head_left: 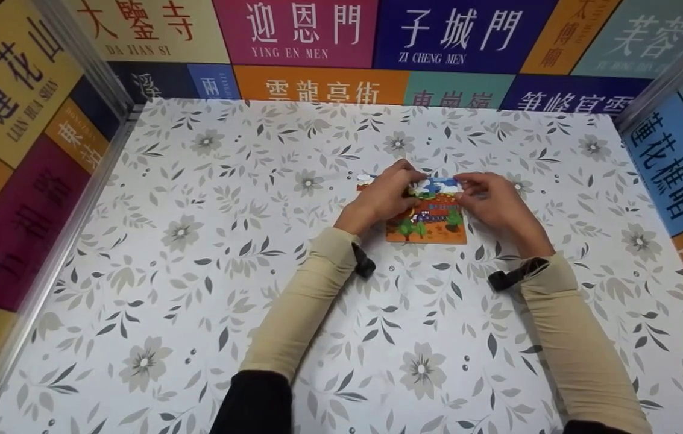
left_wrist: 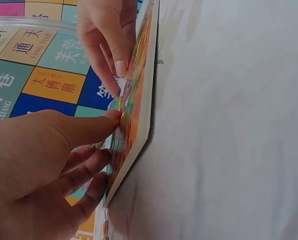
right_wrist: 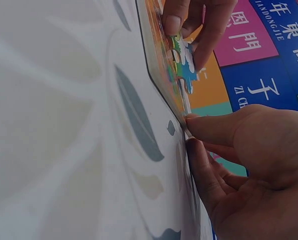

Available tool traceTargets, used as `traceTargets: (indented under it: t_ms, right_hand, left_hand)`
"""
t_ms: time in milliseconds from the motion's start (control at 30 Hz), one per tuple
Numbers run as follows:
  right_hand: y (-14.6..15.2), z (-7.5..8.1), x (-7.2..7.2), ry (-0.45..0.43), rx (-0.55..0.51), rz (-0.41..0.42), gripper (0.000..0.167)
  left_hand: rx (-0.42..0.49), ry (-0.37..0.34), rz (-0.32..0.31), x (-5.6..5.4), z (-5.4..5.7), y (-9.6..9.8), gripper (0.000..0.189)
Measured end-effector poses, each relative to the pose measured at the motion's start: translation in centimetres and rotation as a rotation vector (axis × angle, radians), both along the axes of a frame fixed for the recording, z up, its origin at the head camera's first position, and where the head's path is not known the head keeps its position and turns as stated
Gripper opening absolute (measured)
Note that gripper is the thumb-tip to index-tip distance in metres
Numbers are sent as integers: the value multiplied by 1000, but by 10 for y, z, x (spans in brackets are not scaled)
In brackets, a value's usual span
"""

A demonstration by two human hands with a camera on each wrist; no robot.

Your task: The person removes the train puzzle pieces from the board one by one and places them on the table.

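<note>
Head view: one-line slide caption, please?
Left hand and right hand at work from either side on a colorful jigsaw puzzle, laid on a floral-patterned tabletop.

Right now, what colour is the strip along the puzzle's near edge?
Orange; the puzzle's near edge shows best in the head view.

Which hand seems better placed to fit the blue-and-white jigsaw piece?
Probably the left hand: it seems to pinch that piece, while the right hand is at the far right corner of the multicoloured rectangular puzzle.

Bright head view, dimmer wrist views, blurred tabletop [left_wrist: 228, 125] (left wrist especially)
</note>
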State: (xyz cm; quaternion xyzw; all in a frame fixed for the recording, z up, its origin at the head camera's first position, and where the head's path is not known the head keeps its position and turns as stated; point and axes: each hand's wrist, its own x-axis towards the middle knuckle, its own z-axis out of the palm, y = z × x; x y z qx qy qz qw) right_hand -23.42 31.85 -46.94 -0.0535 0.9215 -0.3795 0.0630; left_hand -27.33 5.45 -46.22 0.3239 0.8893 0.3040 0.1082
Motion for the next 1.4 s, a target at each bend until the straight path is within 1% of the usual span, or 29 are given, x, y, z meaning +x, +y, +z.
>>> traceTargets:
  t_ms: [100, 267, 467, 567, 667, 767, 900, 1033, 1233, 1333, 1400]
  right_hand:
    - [0, 0, 0, -3, -4, -1, 47]
    - [0, 0, 0, 9, -9, 9, 46]
    - [1, -1, -2, 39, 14, 29, 46]
    - [2, 0, -2, 28, 13, 23, 47]
    - [2, 0, -2, 11, 12, 17, 47]
    - [2, 0, -2, 6, 11, 14, 48]
    - [3, 2, -2, 2, 5, 14, 48]
    - [3, 1, -2, -9, 1, 16, 48]
    - [2, 0, -2, 1, 9, 14, 48]
    - [1, 0, -1, 21, 10, 15, 47]
    - [1, 0, -1, 26, 11, 15, 46]
  left_hand:
    - [-16, 14, 3, 0, -1, 0, 50]
    - [-44, 61, 7, 2, -2, 2, 48]
    - [-19, 106, 36, 4, -3, 3, 45]
    - [-20, 114, 57, 3, -3, 4, 44]
    - [-26, 106, 62, 3, -2, 5, 44]
    - [-51, 99, 59, 3, -2, 7, 46]
    - [-80, 125, 49, 4, -3, 8, 49]
    - [-73, 150, 46, 4, -5, 7, 46]
    - [-95, 153, 39, 4, -5, 6, 42]
    - [-78, 154, 22, 4, -5, 3, 41]
    - [-47, 149, 8, 3, -5, -1, 41]
